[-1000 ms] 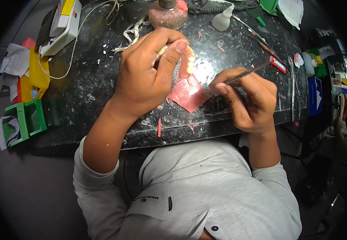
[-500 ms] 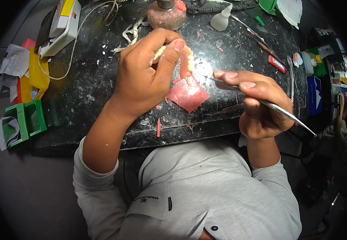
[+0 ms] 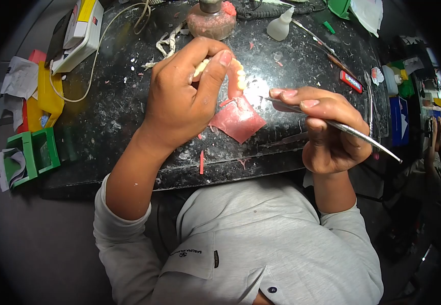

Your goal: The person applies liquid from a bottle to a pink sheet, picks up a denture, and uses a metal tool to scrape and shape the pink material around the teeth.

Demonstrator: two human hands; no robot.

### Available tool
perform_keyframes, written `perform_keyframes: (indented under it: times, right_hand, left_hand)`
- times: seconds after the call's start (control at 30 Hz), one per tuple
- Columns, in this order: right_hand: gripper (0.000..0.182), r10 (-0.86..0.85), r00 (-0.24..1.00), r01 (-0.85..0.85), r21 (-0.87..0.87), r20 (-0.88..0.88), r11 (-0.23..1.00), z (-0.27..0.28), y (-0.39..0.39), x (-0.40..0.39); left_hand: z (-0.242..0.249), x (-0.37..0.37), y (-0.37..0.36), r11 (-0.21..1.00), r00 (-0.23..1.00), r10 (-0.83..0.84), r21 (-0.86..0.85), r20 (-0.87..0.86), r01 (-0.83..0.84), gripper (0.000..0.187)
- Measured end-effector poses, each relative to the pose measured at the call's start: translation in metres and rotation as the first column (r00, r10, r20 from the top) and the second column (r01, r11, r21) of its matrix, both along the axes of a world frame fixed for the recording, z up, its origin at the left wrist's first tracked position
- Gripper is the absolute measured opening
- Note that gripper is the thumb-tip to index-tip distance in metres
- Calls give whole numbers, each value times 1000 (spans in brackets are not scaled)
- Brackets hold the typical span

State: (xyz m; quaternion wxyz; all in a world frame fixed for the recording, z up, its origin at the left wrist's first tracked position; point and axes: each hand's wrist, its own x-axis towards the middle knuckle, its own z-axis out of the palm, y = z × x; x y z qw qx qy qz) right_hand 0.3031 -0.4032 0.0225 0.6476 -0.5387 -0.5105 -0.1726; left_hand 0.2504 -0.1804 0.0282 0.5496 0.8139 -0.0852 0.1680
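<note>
My left hand [image 3: 187, 89] is closed around a denture [image 3: 236, 84] with a pink base and pale yellow teeth, thumb laid across its front. Part of the denture is hidden behind the fingers. Between the fingers and thumb of my right hand [image 3: 335, 127] is a thin metal dental carving tool [image 3: 365, 138]. Its working tip points left toward the denture, with a gap between them. Under the denture, a sheet of pink wax [image 3: 240, 121] lies on the black worktop [image 3: 103, 147]. A narrow pink wax strip [image 3: 201, 162] rests near the front edge.
At the back stand a glass spirit burner [image 3: 211, 23] smeared with pink wax and a white dropper bottle [image 3: 280, 25]. A red box [image 3: 351, 81] and several slim tools lie to the right. On the left are a green holder [image 3: 32, 155], a yellow container [image 3: 50, 89] and a cable [image 3: 96, 66].
My right hand has shifted very slightly left with the carving tool, and its grip has turned a little. The denture in my left hand is tilted slightly differently.
</note>
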Motion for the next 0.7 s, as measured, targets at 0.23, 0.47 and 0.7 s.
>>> perform_keyframes:
  times: [0.23,0.47,0.7]
  right_hand:
    - [6,-140,985,105,-295,-101,950,8,-6,-1]
    - [8,-119,992,88,-486,-33,870,9,-5,-1]
    - [7,-57,965,42,-62,-255,997,6,-5,-9]
  left_hand:
    - [-1,2,-1,989,999,-9,-145,-32,4,19]
    - [2,7,2,936,998,-34,-351,-44,16,22]
    - [6,4,8,932,983,-30,-360,-179,-37,22]
